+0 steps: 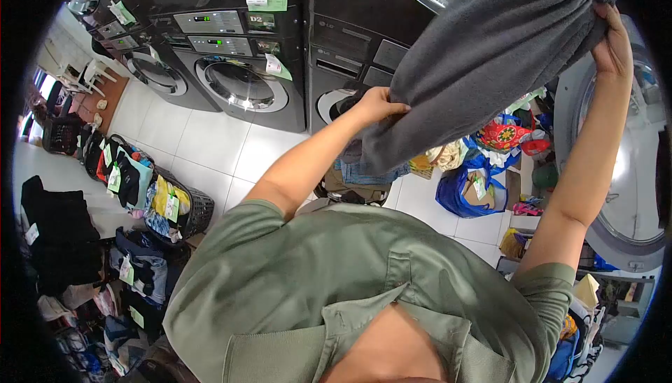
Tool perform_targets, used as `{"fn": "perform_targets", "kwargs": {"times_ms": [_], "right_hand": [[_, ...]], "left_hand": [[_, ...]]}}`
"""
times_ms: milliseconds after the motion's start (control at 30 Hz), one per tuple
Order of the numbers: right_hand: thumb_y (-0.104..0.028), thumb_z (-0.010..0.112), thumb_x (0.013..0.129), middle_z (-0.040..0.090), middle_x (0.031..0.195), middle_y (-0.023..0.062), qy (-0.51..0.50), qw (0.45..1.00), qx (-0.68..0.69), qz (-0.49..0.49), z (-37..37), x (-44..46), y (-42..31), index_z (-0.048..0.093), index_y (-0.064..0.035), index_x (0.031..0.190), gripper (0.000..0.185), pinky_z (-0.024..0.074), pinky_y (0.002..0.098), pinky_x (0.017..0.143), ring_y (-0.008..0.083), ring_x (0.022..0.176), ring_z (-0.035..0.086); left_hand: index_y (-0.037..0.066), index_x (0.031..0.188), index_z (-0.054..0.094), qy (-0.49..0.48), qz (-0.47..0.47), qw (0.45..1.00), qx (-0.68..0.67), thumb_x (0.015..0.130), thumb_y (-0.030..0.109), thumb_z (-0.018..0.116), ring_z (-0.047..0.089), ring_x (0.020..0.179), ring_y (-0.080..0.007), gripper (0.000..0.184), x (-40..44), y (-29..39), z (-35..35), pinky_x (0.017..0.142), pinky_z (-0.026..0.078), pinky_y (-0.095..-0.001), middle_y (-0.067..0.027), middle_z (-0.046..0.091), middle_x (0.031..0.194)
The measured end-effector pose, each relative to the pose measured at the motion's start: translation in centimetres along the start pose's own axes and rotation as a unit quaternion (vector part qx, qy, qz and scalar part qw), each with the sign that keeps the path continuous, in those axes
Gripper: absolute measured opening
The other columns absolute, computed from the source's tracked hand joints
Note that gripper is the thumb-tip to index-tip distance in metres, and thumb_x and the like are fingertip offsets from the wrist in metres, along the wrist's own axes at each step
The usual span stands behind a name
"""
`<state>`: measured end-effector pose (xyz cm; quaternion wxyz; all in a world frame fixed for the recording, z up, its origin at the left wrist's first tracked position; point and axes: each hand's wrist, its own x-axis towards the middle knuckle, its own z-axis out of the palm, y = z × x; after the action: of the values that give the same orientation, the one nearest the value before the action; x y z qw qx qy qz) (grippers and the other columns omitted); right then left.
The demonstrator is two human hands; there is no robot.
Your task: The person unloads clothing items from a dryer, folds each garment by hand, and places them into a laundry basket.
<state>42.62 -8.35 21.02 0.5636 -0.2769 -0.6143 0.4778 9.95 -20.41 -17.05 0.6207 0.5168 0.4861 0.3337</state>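
Dark grey sweatpants (483, 54) hang stretched out in the air between my hands. Their gathered elastic waistband is at the upper right, and the fabric slants down to the lower left. My right hand (613, 46) is closed on the edge near the waistband, with its fingertips partly behind the cloth. Lower down, my left hand (381, 105) pinches the near side edge, its thumb pressed over the fabric. Below the hanging cloth, a basket with folded jeans (374, 173) stands on the floor, partly covered by the garment and my body.
Stacked machines fill the back, including a front-loading washer (241, 86). An open round machine door (623, 166) stands beside my right arm. A blue bag (472, 194) sits on the tiled floor. At left are a dark laundry basket (199, 208) and folded black clothes (59, 236).
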Motion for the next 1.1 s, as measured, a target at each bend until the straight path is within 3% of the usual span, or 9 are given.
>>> {"fn": "perform_targets", "kwargs": {"times_ms": [233,333,433,500,533,633,767,933,1100], "right_hand": [[-0.004,0.048,0.085,0.057,0.102,0.0134,0.233,0.969,0.052,-0.071,5.9,-6.5,-0.1,0.054,0.0013,0.099,0.016,0.0400,0.0368,0.091,0.0232,0.099,0.053],[-0.003,0.047,0.084,0.056,0.104,0.0144,0.239,0.966,0.064,-0.075,6.4,-7.4,0.3,0.053,0.0021,0.100,0.018,0.0387,0.0374,0.093,0.0240,0.100,0.052],[-0.002,0.046,0.083,0.055,0.106,0.0153,0.247,0.963,0.073,-0.072,7.7,-8.4,0.9,0.053,0.0030,0.101,0.019,0.0374,0.0381,0.094,0.0249,0.102,0.051],[-0.002,0.046,0.083,0.054,0.107,0.0159,0.260,0.959,0.082,-0.073,8.0,-9.1,1.2,0.052,0.0036,0.102,0.020,0.0365,0.0385,0.094,0.0254,0.103,0.050],[-0.001,0.046,0.083,0.054,0.108,0.0163,0.269,0.957,0.083,-0.071,7.9,-9.4,1.4,0.052,0.0039,0.102,0.021,0.0361,0.0387,0.095,0.0257,0.103,0.049],[0.000,0.045,0.082,0.053,0.110,0.0172,0.298,0.949,0.079,-0.074,5.7,-9.7,1.5,0.051,0.0048,0.103,0.022,0.0348,0.0394,0.096,0.0265,0.105,0.048],[0.001,0.043,0.082,0.051,0.111,0.0180,0.343,0.937,-0.008,-0.065,-2.8,-9.2,3.0,0.049,0.0029,0.107,0.026,0.0321,0.0415,0.098,0.0276,0.108,0.046],[-0.002,0.048,0.082,0.050,0.115,0.0165,0.277,0.956,-0.083,-0.047,-3.8,-17.5,2.2,0.046,0.0003,0.114,0.032,0.0339,0.0406,0.097,0.0275,0.109,0.047],[-0.006,0.050,0.082,0.051,0.114,0.0160,0.167,0.978,-0.129,0.003,2.8,-27.3,4.2,0.046,0.0009,0.114,0.033,0.0364,0.0398,0.094,0.0269,0.106,0.049]], "left_hand": [[0.001,0.090,0.061,0.050,0.325,0.944,0.026,0.070,0.016,0.068,0.057,0.079,-0.0133,0.026,-5.8,-1.6,-1.0,0.075,0.045,-0.0296,-0.0045,0.061,0.091],[0.004,0.111,0.054,-0.142,-0.091,0.831,-0.530,0.073,0.040,0.065,0.047,0.110,-0.0212,0.053,-7.6,-7.0,1.7,0.094,0.036,-0.0372,-0.0103,0.051,0.118],[0.009,0.133,0.029,-0.370,-0.218,0.665,-0.611,0.069,0.077,0.032,0.030,0.125,-0.0260,0.093,-7.8,-7.0,5.6,0.102,0.023,-0.0433,-0.0112,0.031,0.135],[0.009,0.133,0.029,-0.412,-0.089,0.661,-0.621,0.073,0.069,0.039,0.030,0.124,-0.0259,0.086,-6.4,-3.2,6.7,0.100,0.025,-0.0430,-0.0107,0.032,0.135],[0.009,0.133,0.029,-0.412,-0.092,0.661,-0.620,0.073,0.069,0.039,0.030,0.124,-0.0259,0.086,-6.2,-0.9,5.9,0.100,0.025,-0.0430,-0.0107,0.032,0.135],[0.005,0.112,0.053,-0.109,0.044,0.953,-0.279,0.077,0.039,0.062,0.056,0.089,-0.0179,0.050,-4.0,3.5,1.0,0.077,0.042,-0.0320,-0.0059,0.059,0.105],[0.006,0.100,0.059,-0.002,0.063,0.982,-0.178,0.076,0.029,0.066,0.051,0.066,-0.0075,0.033,-4.7,5.6,-6.6,0.061,0.041,-0.0213,-0.0004,0.060,0.084],[-0.001,0.088,0.063,0.229,0.134,0.961,0.076,0.071,0.021,0.069,0.056,0.085,-0.0183,0.028,-9.1,4.4,-6.7,0.078,0.042,-0.0275,-0.0043,0.061,0.091],[0.001,0.075,0.064,-0.351,0.306,0.882,0.071,0.067,0.020,0.072,0.053,0.098,-0.0236,0.022,-14.8,7.6,-7.3,0.091,0.036,-0.0370,-0.0124,0.060,0.099]]}}
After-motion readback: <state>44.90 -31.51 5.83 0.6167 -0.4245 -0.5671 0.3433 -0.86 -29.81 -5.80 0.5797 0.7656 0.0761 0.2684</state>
